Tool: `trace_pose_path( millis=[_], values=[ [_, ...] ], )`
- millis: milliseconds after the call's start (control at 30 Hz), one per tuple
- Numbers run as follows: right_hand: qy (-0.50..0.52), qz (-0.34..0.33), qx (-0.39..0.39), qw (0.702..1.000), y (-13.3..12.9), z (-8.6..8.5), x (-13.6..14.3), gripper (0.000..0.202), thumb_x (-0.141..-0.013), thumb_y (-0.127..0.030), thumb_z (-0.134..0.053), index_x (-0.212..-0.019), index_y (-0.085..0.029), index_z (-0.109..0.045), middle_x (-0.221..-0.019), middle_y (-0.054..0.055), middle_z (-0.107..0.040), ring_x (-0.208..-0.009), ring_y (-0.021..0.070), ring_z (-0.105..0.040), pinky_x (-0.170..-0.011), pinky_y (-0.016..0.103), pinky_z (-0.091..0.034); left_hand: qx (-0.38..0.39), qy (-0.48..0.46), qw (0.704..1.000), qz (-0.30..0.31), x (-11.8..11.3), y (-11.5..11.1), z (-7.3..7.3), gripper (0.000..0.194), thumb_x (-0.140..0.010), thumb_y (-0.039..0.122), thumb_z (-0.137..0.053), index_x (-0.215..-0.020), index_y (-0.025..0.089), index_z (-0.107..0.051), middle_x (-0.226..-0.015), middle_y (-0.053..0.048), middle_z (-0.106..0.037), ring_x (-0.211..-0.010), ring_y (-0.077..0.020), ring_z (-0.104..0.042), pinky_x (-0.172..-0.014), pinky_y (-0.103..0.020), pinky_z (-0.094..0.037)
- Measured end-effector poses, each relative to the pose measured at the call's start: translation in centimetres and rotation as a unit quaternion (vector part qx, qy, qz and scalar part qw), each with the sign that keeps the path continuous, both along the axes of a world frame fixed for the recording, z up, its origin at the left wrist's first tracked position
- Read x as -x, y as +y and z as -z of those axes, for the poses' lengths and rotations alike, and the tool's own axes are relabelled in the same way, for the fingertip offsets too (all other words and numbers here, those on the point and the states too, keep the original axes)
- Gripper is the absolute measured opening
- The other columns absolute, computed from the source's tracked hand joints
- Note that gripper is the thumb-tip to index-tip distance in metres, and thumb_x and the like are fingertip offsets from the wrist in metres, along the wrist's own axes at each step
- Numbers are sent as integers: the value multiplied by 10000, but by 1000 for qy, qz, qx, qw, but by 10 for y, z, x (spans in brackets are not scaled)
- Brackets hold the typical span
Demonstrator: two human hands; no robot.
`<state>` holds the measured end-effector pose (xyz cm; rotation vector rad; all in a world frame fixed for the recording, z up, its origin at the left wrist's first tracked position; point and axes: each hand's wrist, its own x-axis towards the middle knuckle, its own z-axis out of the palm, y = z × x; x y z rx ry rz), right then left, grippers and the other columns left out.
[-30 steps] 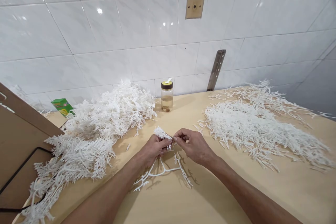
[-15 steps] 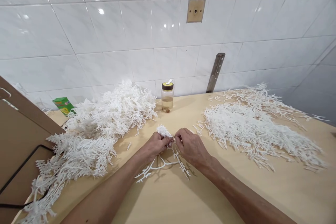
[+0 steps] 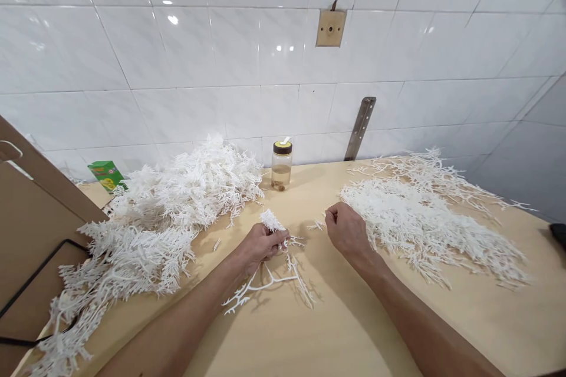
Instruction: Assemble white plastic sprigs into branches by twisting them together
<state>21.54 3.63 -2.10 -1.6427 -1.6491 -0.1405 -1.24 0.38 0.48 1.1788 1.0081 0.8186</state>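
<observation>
My left hand [image 3: 260, 242] is closed on a white branching plastic sprig [image 3: 274, 278]. Its bare forked arms reach down over the table, and a dense leafy tuft [image 3: 271, 220] pokes out above my fingers. Off to the right, apart from the sprig, my right hand [image 3: 348, 228] is closed, with its fingertips curled under. Whatever it may hold is hidden. A few loose white bits [image 3: 316, 225] lie just left of it, and a flat pile of white leafy pieces [image 3: 424, 227] spreads on its other side.
A big heap of white sprigs [image 3: 181, 200] covers the table's left side. Bare white branches [image 3: 437, 171] lie at the back right. Against the wall are a jar of liquid [image 3: 281, 175] and a metal strip [image 3: 360, 129]. A cardboard box [image 3: 39, 230] and green carton [image 3: 106, 175] stand left.
My right hand has moved away from the sprig, rightwards toward the flat pile. My left hand keeps its hold on the sprig, nearly in place. The view has shifted slightly.
</observation>
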Motion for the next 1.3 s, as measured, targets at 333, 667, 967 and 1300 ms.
trace_pose_path(
  millis=[333, 667, 967, 1300],
  values=[
    [-12, -51, -26, 998, -1, -1, -5, 132, -858, -193, -481, -888, -175, -609, -954, 98, -657, -636, 172, -570, -672, 323, -417, 51, -120, 989, -64, 7, 9, 7, 360, -697, 437, -748, -833, 117, -659, -744, -49, -659, -434, -38, -344, -376, -202, -142],
    [-37, -269, 71, 960, -31, 3, 47, 154, -916, -189, -470, -941, -182, -622, -921, 57, -650, -726, 151, -599, -684, 273, -439, 30, -76, 994, -67, 4, 5, 3, 433, -708, 507, -739, -783, 86, -670, -597, -33, -619, -404, -37, -320, -384, -208, -164],
    [21, -316, 161, 935, -36, -14, 47, 256, -901, -266, -501, -709, -197, -656, -706, 19, -663, -634, 151, -579, -610, 271, -408, 22, -54, 997, -55, 6, 3, 0, 348, -734, 447, -686, -884, 136, -649, -560, 43, -528, -360, -32, -251, -385, -219, -87],
    [212, -313, 182, 908, -42, -27, 44, 309, -859, -427, -584, -1037, -183, -651, -842, 52, -705, -719, 176, -644, -656, 290, -500, 2, 83, 995, 49, -5, -9, -8, 355, -747, 469, -676, -606, 156, -586, -408, 54, -415, -348, -46, -227, -388, -247, -94]
  ],
)
